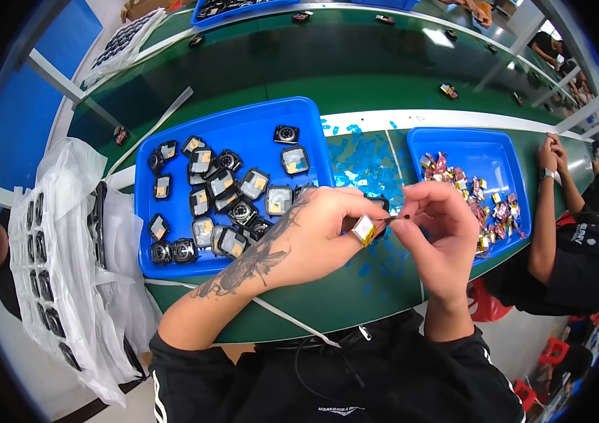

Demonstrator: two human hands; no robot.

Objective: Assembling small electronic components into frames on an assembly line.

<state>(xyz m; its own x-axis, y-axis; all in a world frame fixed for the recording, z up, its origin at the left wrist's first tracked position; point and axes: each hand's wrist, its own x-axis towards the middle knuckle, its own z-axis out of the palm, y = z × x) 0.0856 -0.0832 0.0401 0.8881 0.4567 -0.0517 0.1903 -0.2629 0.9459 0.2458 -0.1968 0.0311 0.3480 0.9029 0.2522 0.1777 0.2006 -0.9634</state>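
My left hand (317,222) is closed around a dark smartwatch case (378,204), mostly hidden behind the fingers. A small silver battery with yellow tape (364,230) sticks out by its thumb. My right hand (444,236) is closed in a pinch on a tiny black part (406,218), with thin reddish wires running toward the battery. Exactly how the wires join the case is hidden. Left of my hands, a large blue tray (322,134) holds many loose watch cases (253,183). To the right, a smaller blue tray (418,141) holds a pile of small wired batteries (479,190).
Blue film scraps (363,166) litter the green bench (313,299) between the trays. Beyond runs a dark green conveyor belt (243,70) carrying scattered parts. White plastic-wrapped trays of watch cases (67,261) stand at my left. A co-worker (557,261) sits at the right.
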